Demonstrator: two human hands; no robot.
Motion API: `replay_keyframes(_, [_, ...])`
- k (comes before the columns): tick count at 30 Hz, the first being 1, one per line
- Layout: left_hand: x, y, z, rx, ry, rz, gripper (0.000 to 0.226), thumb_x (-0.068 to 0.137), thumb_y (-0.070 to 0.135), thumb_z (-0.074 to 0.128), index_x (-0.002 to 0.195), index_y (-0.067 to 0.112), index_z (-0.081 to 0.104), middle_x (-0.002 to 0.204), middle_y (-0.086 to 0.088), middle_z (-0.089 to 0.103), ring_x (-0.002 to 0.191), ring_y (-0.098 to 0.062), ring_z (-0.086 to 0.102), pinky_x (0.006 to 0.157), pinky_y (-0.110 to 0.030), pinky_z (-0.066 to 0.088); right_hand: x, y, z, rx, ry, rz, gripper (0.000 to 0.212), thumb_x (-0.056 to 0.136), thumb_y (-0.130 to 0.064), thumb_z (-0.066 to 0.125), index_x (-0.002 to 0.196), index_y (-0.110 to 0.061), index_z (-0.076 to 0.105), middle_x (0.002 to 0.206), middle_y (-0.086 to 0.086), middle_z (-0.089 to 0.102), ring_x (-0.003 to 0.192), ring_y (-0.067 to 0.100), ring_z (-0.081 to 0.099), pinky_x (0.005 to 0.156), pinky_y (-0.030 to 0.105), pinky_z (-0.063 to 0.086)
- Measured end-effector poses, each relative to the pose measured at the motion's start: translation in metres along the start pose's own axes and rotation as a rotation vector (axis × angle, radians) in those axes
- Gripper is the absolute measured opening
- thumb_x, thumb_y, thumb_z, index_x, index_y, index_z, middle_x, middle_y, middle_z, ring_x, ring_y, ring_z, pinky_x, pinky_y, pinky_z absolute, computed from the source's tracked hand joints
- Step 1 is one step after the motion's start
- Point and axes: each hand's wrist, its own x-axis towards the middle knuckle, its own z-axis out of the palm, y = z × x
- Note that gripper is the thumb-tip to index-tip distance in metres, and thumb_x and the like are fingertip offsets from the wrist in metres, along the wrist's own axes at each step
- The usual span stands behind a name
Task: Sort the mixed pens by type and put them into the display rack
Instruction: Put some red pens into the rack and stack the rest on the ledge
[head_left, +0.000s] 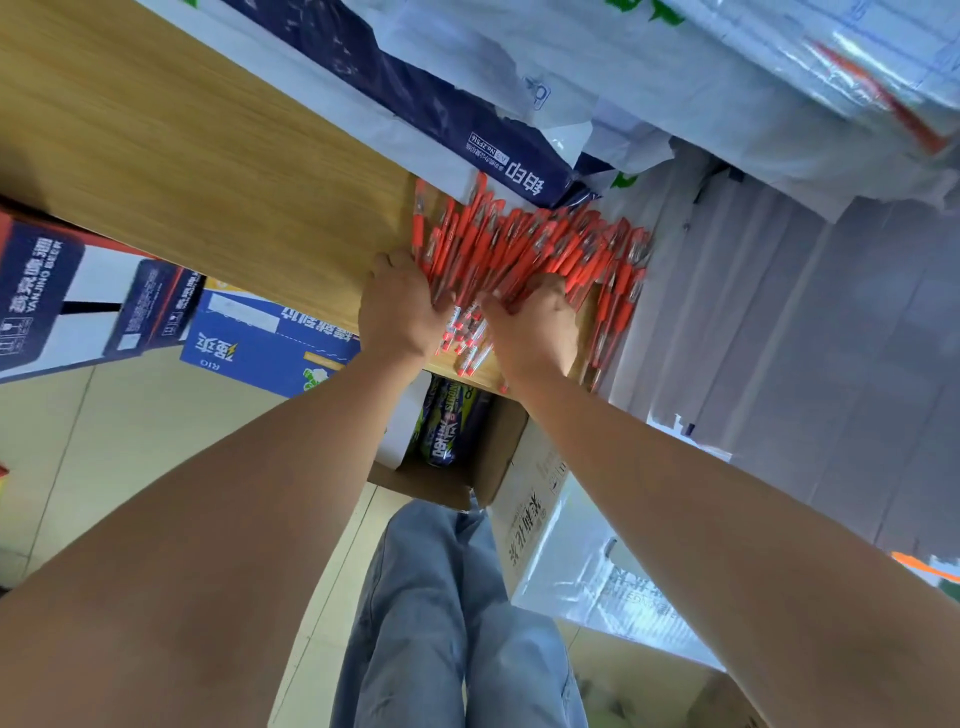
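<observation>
Head view, looking down my two bare arms to a heap of red pens lying on a wooden table, at its near edge. My left hand presses against the left side of the heap, thumb up along the pens, fingers tucked in among them; I cannot tell whether they grip any. My right hand lies on the near side of the heap, fingers curled over a bunch of pens. Beyond the heap lie plastic-wrapped packs of paper. Just nearer than the heap, under the table edge, stands an open cardboard box.
</observation>
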Motion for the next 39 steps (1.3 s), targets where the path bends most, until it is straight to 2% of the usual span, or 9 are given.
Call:
replay_keyframes(3, [0.006,0.003,-0.003,0.067,-0.014,-0.005,0.058,0.089,0.041,0.061,0.121,-0.004,0.046,0.119,-0.021,0.052,0.107,-0.034,0.053,0.085,-0.038,0.044,0.009,-0.002,-0.006,-0.037,0.002,0.008,0.049,0.084,-0.053,0.065,0.103,-0.010,0.052,0.081,0.002,0.062,0.064,0.016,0.056,0.043,0.021,0.032])
replay_keyframes(7, [0.003,0.007,-0.003,0.162,0.004,0.017,0.055,0.091,0.038,0.058,0.122,-0.006,0.043,0.119,-0.022,0.051,0.104,-0.035,0.055,0.081,-0.039,0.046,0.019,-0.005,-0.007,-0.092,-0.018,0.020,0.050,0.083,-0.060,0.061,0.092,-0.010,0.057,0.078,0.001,0.056,0.057,0.009,0.040,0.043,0.021,0.023])
replay_keyframes(13, [0.008,0.003,-0.007,0.176,-0.045,-0.012,0.051,0.092,0.043,0.056,0.114,-0.003,0.051,0.112,-0.019,0.056,0.102,-0.032,0.056,0.073,-0.035,0.041,0.026,-0.014,0.007,-0.033,-0.055,0.067,0.050,0.077,-0.059,0.066,0.083,-0.013,0.051,0.076,0.004,0.055,0.064,0.020,0.050,0.045,0.021,0.025])
replay_keyframes(19, [0.004,-0.004,-0.010,0.171,-0.009,0.023,0.039,0.097,0.033,0.051,0.115,-0.001,0.054,0.114,-0.019,0.055,0.102,-0.032,0.057,0.080,-0.038,0.046,0.032,-0.014,0.013,-0.031,-0.105,0.088,0.059,0.073,-0.068,0.063,0.087,-0.013,0.050,0.086,0.010,0.062,0.075,0.023,0.059,0.049,0.023,0.034])
replay_keyframes(25, [0.008,-0.010,-0.013,0.127,-0.002,0.050,0.041,0.095,0.040,0.052,0.104,0.000,0.060,0.106,-0.018,0.058,0.097,-0.032,0.057,0.076,-0.039,0.044,0.035,-0.019,0.013,-0.017,-0.146,0.125,0.046,0.079,-0.053,0.065,0.077,-0.009,0.052,0.065,0.001,0.050,0.053,0.015,0.048,0.041,0.018,0.029])
replay_keyframes(28, [0.008,-0.014,-0.014,0.075,0.000,0.044,0.038,0.094,0.038,0.052,0.099,0.001,0.060,0.102,-0.017,0.060,0.091,-0.032,0.058,0.073,-0.038,0.043,0.035,-0.018,0.015,-0.032,-0.139,0.122,0.046,0.079,-0.053,0.065,0.077,-0.007,0.055,0.069,0.004,0.055,0.053,0.016,0.048,0.041,0.018,0.028])
replay_keyframes(32, [0.009,-0.015,-0.021,-0.031,-0.025,0.030,0.031,0.094,0.035,0.052,0.091,0.006,0.060,0.090,-0.013,0.064,0.083,-0.033,0.061,0.066,-0.035,0.040,0.031,-0.018,0.019,-0.022,-0.108,0.107,0.055,0.078,-0.059,0.064,0.088,-0.004,0.066,0.079,0.008,0.066,0.066,0.022,0.062,0.042,0.019,0.029])
replay_keyframes(36, [0.012,-0.017,-0.025,-0.107,-0.042,-0.021,0.030,0.095,0.033,0.050,0.099,0.004,0.058,0.092,-0.014,0.065,0.085,-0.034,0.061,0.066,-0.032,0.038,0.028,-0.023,0.017,-0.003,-0.123,0.111,0.046,0.082,-0.049,0.065,0.063,-0.011,0.047,0.058,0.001,0.049,0.048,0.016,0.046,0.042,0.020,0.033])
replay_keyframes(39, [0.010,-0.022,-0.023,-0.146,-0.065,-0.016,0.030,0.096,0.032,0.050,0.104,0.004,0.057,0.094,-0.014,0.066,0.085,-0.034,0.062,0.067,-0.034,0.042,0.025,-0.022,0.018,0.011,-0.128,0.090,0.046,0.086,-0.045,0.062,0.061,-0.015,0.036,0.057,0.001,0.042,0.046,0.015,0.039,0.042,0.021,0.031])
